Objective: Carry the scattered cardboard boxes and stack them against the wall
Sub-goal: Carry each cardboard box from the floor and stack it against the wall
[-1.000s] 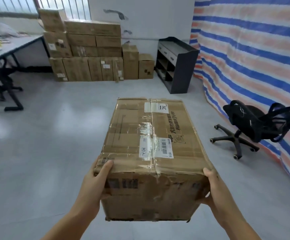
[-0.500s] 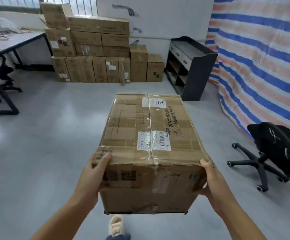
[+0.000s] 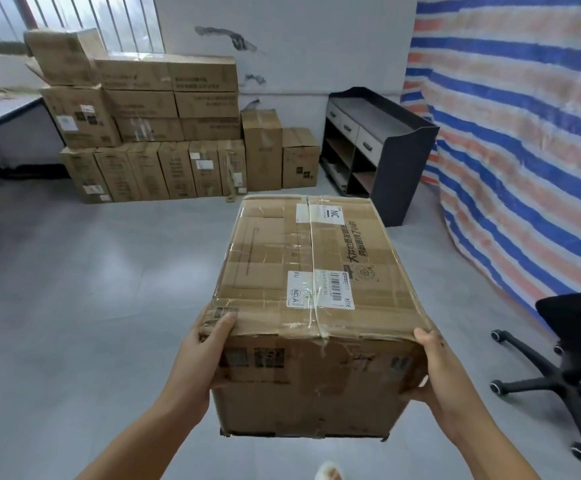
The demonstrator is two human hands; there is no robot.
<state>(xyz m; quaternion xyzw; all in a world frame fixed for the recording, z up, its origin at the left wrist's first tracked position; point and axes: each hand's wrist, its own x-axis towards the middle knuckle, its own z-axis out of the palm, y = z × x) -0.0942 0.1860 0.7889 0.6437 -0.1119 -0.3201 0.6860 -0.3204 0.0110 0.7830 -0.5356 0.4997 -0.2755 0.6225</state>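
Hands, left hand and right hand, clasp the taped brown cardboard box; stacked brown cardboard boxes loom nearer than before, so placement approaches.

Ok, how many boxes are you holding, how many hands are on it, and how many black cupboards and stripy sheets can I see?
Held cardboard box: 1
Hands on it: 2, left hand and right hand
Black cupboard: 1
Stripy sheet: 1
Total: 5
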